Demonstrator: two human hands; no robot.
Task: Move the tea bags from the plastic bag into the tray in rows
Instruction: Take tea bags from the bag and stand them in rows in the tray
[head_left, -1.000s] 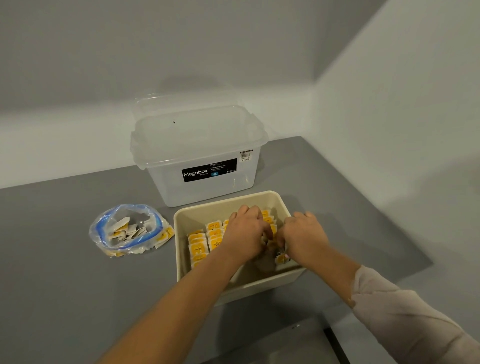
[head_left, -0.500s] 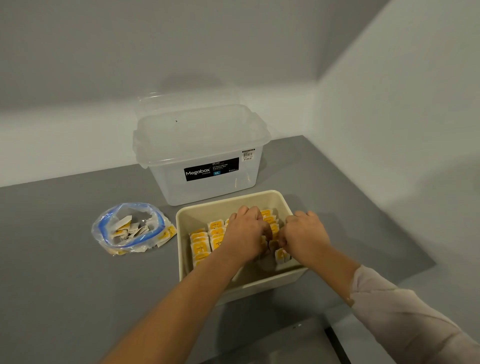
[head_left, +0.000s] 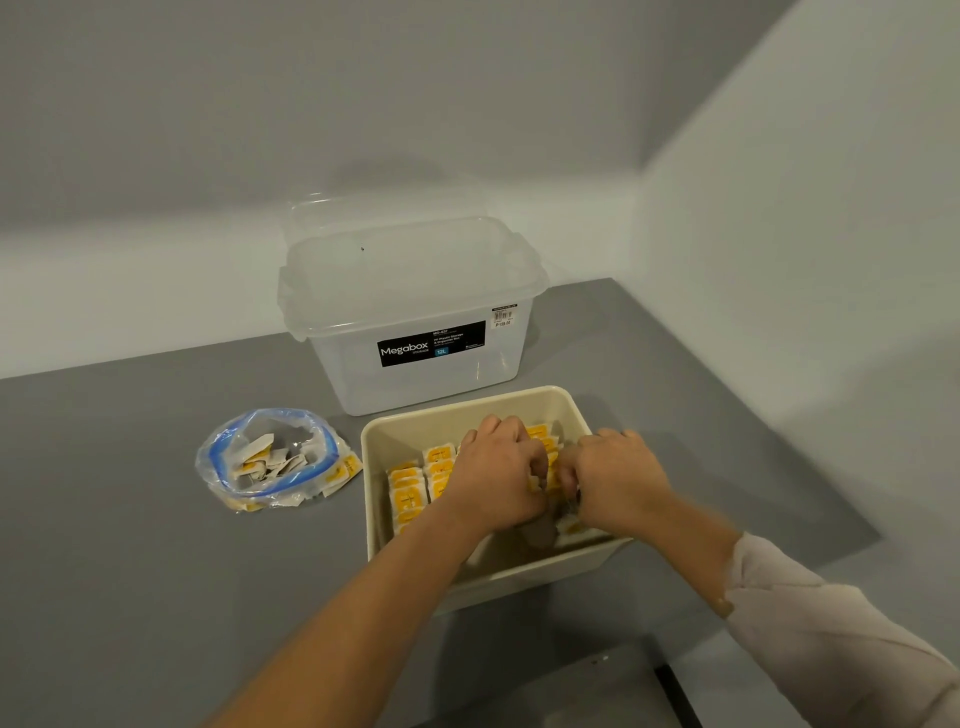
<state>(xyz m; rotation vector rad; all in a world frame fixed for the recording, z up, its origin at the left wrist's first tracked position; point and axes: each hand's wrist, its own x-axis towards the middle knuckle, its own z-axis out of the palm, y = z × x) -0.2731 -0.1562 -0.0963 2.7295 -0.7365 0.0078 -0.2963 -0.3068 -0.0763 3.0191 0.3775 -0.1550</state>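
Dim, even light from above, soft shadows, slight blur, and wide-angle bending at the edges.

Hands cover the middle of the tray; fingertips and grip unseen

Both the left hand (head_left: 496, 475) and the right hand (head_left: 618, 480) curl knuckles-up inside the cream tray (head_left: 467, 408), so their fingertips, and whether they pinch any tea bags (head_left: 410, 480), cannot be told. The rows beneath them and the tray's near floor are hidden. Print on the sachets is too small to read. Contents of the plastic bag (head_left: 275, 457) blur behind crinkled film. Both arms run off the bottom edge.
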